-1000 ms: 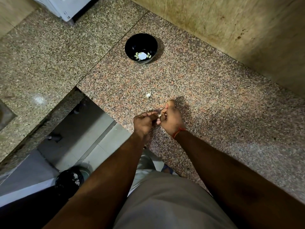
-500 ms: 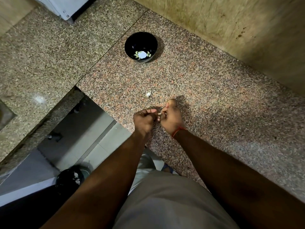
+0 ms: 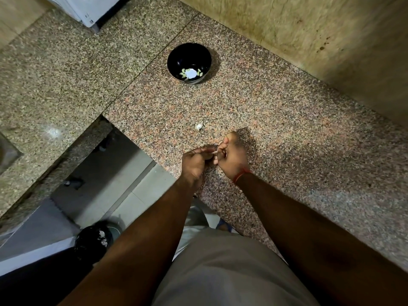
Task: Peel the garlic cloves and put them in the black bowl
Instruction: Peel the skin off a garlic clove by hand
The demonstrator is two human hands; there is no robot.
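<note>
Two hands are showing, the left hand (image 3: pixel 195 163) and the right hand (image 3: pixel 231 156), meeting fingertip to fingertip over one granite counter (image 3: pixel 276 129). One black bowl (image 3: pixel 189 62) is sitting on it, and pale peeled cloves (image 3: pixel 191 74) are lying inside, too small and glare-washed to count. One garlic clove (image 3: pixel 199 125) is lying loose on the stone. One red thread (image 3: pixel 240 174) is circling the right wrist. One dark bin (image 3: pixel 93 239) is standing on the floor below.

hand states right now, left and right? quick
Left hand: fingers curled, pinching the garlic clove held between both hands.
Right hand: fingers curled, gripping the same clove, which is mostly hidden.
</note>
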